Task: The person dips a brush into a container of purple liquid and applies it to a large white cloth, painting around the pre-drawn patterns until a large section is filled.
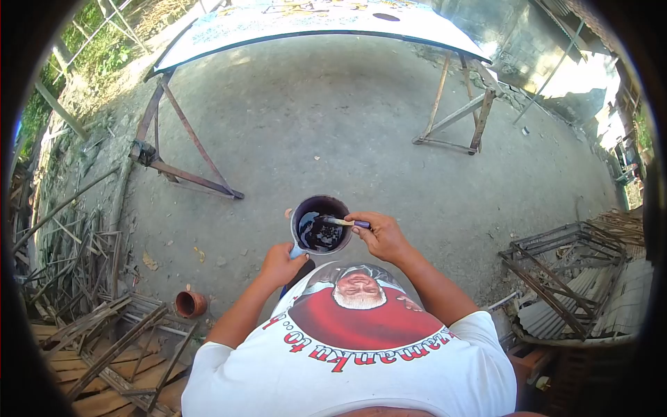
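Note:
A round pot (297,221) with dark, glossy liquid inside is in front of my body. My left hand (283,263) is closed on the pot's light blue handle (297,250) at its lower left side. At the pot's right rim, my right hand (381,235) grips a brush (360,224) by its dark handle. The brush's pale end reaches over the liquid; whether its tip is dipped in it is hard to tell.
A white-topped board (278,24) rests on wooden trestles (184,182) (451,144) ahead. A brown clay pot (191,304) lies at lower left beside piled wood (104,347). Wooden frames and corrugated sheets (577,299) are at right.

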{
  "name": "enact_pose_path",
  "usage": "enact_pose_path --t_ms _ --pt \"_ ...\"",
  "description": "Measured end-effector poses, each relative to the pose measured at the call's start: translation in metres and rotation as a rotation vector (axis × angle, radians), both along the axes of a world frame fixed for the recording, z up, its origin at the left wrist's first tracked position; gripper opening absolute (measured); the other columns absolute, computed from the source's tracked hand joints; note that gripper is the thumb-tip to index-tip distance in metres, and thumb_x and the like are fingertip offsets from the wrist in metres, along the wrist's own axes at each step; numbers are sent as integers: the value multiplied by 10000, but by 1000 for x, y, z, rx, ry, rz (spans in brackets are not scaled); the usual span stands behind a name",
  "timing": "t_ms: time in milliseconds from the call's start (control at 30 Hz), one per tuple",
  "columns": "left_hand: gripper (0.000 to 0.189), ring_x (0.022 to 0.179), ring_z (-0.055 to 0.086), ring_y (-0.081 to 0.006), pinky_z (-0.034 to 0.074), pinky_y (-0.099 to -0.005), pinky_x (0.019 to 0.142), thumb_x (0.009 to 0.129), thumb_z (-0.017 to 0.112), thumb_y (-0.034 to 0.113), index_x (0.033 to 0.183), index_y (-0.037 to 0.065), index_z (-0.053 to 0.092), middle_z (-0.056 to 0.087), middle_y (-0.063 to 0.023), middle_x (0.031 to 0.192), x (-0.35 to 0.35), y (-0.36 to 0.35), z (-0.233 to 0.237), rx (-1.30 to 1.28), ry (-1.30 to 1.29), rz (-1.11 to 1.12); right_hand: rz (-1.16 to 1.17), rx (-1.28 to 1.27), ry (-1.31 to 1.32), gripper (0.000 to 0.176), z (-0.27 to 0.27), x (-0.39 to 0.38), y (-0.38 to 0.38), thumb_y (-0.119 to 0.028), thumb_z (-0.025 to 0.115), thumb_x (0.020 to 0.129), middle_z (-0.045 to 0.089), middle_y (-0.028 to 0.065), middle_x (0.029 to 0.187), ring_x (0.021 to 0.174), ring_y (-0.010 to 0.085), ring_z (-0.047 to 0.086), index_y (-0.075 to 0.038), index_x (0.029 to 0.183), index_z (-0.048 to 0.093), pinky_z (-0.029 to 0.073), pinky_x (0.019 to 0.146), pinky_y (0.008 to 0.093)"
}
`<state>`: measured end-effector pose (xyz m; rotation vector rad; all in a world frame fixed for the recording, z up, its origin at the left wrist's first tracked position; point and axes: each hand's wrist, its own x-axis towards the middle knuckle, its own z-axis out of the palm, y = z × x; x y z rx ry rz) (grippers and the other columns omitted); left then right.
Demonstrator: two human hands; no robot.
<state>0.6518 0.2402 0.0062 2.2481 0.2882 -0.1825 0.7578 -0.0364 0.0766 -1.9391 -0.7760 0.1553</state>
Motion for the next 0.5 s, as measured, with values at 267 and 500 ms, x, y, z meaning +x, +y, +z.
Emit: enact_pose_path --t_ms 267,500 --pt "379 592 624 -272 471 -444 594 854 757 328 810 -36 662 646 -180 666 210 16 19 21 2 -128 -199 132 13 231 -12 168 20 -43 662 958 697 55 871 686 102 603 -27 1184 710 512 645 260" --pt "318 590 566 -157 448 -387 568 863 767 282 830 -21 679 622 -94 637 353 15 6 -133 11 30 -91 111 85 222 -13 350 30 -63 673 929 739 135 939 775 191 673 -26 1144 717 533 731 313"
